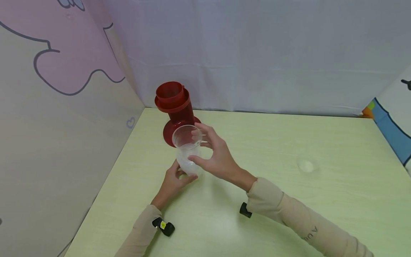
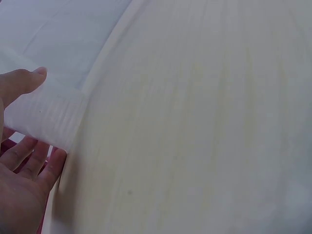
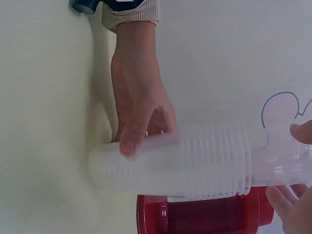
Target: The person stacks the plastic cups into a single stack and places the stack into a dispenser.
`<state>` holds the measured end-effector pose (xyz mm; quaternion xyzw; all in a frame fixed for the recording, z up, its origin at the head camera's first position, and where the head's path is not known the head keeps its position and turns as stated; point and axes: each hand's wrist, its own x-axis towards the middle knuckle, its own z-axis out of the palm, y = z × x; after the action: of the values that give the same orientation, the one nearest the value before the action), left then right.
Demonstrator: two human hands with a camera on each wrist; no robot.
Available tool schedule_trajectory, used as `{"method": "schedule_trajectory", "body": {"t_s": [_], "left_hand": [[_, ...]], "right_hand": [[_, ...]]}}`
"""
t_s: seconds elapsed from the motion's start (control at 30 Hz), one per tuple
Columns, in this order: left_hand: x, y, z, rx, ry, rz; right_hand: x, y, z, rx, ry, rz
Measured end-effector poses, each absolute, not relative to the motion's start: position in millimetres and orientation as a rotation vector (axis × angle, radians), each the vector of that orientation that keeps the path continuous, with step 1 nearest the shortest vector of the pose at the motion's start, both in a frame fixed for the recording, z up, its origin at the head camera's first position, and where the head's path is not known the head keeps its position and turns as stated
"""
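A stack of clear plastic cups (image 3: 214, 161) is held upright but tilted above the table, near its left side. My left hand (image 1: 170, 185) grips the stack near its bottom, thumb on one side and fingers on the other. One clear plastic cup (image 1: 187, 136) stands up out of the stack's top, its lower part inside the rims. Around this cup curl the thumb and fingers of my right hand (image 1: 219, 157). Just behind the stack stands a red cylindrical holder (image 1: 181, 114) with a wide round base, partly hidden by the cups.
On the right of the pale table (image 1: 273, 221) is a faint clear round object (image 1: 306, 166), too transparent to tell its kind. A white cloth (image 1: 257, 57) hangs behind the table, and a patterned panel (image 1: 64, 125) borders its left side.
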<state>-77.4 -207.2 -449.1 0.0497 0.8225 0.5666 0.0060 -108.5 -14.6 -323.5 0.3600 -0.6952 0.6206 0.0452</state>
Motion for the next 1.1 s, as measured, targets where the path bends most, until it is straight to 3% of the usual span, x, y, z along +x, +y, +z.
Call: {"method": "schedule_trajectory", "body": {"t_s": [0.3, 0.53, 0.97, 1.1], "left_hand": [[-78.2, -208.1, -450.6, 0.177, 2.556, 1.807], [-78.6, -208.3, -451.6, 0.192, 2.544, 1.825], [-77.5, -208.1, -450.2, 0.168, 2.563, 1.789], [-76.7, -208.1, -450.1, 0.159, 2.559, 1.789]], "right_hand": [[-108.9, -16.2, -328.5, 1.119, -2.15, 1.888], [-126.9, -21.0, -365.5, 1.152, -2.175, 1.848], [-108.4, -20.4, -335.7, 1.125, -2.222, 1.874], [-113.9, -22.5, -349.8, 1.099, -2.253, 1.848]]}}
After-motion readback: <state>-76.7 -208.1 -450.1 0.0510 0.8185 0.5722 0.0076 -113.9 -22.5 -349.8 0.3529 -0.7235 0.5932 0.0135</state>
